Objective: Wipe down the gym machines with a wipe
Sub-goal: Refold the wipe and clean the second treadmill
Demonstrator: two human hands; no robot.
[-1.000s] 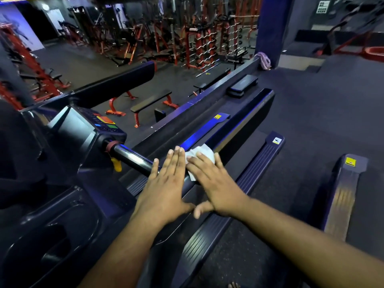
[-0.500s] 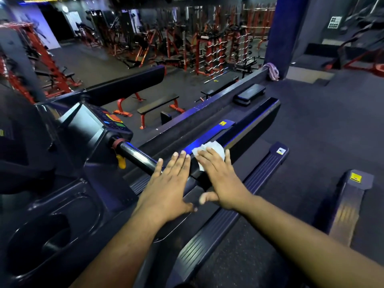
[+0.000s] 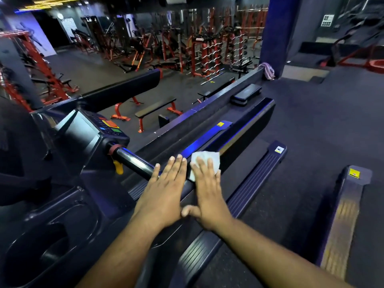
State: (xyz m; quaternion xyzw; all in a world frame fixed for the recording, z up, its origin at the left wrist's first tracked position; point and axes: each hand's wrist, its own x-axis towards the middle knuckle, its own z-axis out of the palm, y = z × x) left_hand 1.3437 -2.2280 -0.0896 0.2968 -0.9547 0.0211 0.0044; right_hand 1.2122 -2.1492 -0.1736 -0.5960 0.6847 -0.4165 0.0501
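Observation:
A white wipe [image 3: 207, 161] lies over the far end of the treadmill's black handrail [image 3: 133, 161]. My right hand [image 3: 207, 192] presses flat on the wipe with straight fingers, and only the wipe's upper part shows past the fingertips. My left hand [image 3: 164, 192] lies flat on the same handrail just left of it, fingers straight, thumbs nearly meeting. The rail runs up and left to the treadmill console [image 3: 104, 129] with its coloured buttons.
A cup-holder tray [image 3: 41, 242] sits lower left. The treadmill's side rail [image 3: 255, 179] runs below my right hand, and another treadmill's rail [image 3: 345, 217] lies at the right. Beyond a low partition [image 3: 207, 109] stand red benches and weight racks. A cloth [image 3: 269, 70] hangs by a blue pillar.
Both hands and the wipe have slid a little farther along the handrail, away from the console. More of the wipe shows beyond my right fingertips.

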